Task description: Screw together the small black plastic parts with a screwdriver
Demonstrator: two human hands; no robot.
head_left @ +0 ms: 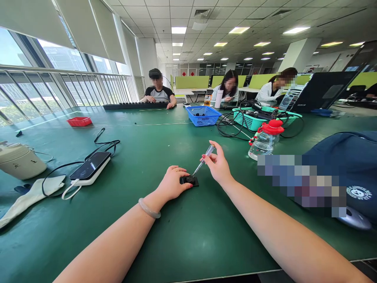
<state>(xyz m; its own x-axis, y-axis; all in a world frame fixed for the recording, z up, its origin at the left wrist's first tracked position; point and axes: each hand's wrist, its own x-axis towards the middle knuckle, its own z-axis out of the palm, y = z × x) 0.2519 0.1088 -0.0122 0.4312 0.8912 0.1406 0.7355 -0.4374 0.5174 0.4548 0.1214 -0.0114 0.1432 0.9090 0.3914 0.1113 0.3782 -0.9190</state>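
Note:
My left hand [176, 182], with a pale bangle at the wrist, grips a small flat black part [193, 181] against the table. A dark round piece sits on that part, its details too small to make out. Between the fingertips of my right hand [216, 163] is a slim screwdriver [204, 159] with a clear handle. It tilts down to the left, and its tip meets or nearly meets the round piece; contact cannot be told for certain.
On the green table [141, 137], a phone on a white power bank [91, 169] and a white glove [35, 196] lie left. A red tray [79, 121], blue basket [203, 116] and cable-filled green basket [250, 121] stand farther back. A bottle [265, 141] and dark backpack [338, 157] are right. Several people sit opposite.

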